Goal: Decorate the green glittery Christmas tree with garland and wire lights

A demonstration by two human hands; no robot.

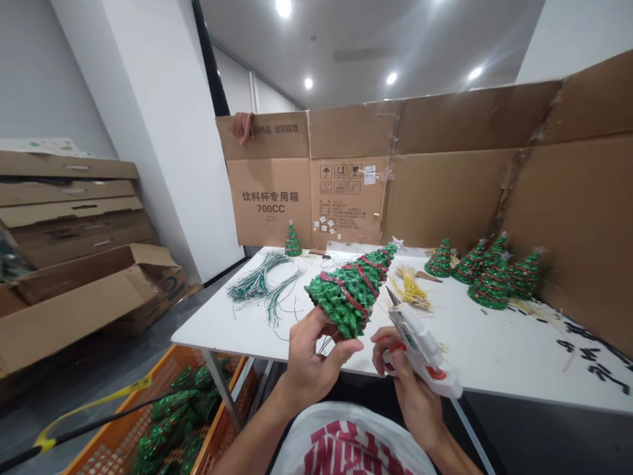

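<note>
My left hand (319, 359) grips a small green Christmas tree (353, 287) by its base and tilts it so the top points up and to the right. Red garland winds around the tree, and a silvery star (397, 244) shows at its tip. In my right hand (408, 379) is a white glue gun (418, 340), its fingers wrapped around the handle. The metal nozzle points up and left, close beside the tree's right side; whether it touches is unclear. Beyond my hands, green-and-white wire strands (260, 280) and yellow strands (413, 290) lie on the table.
Several finished trees (489, 277) stand at the right of the white table (499, 349), and one small tree (293, 241) at the back. Cardboard walls (445, 198) enclose the far side. Black pieces (588, 353) lie right. An orange crate (232, 396) holding green trees sits below left.
</note>
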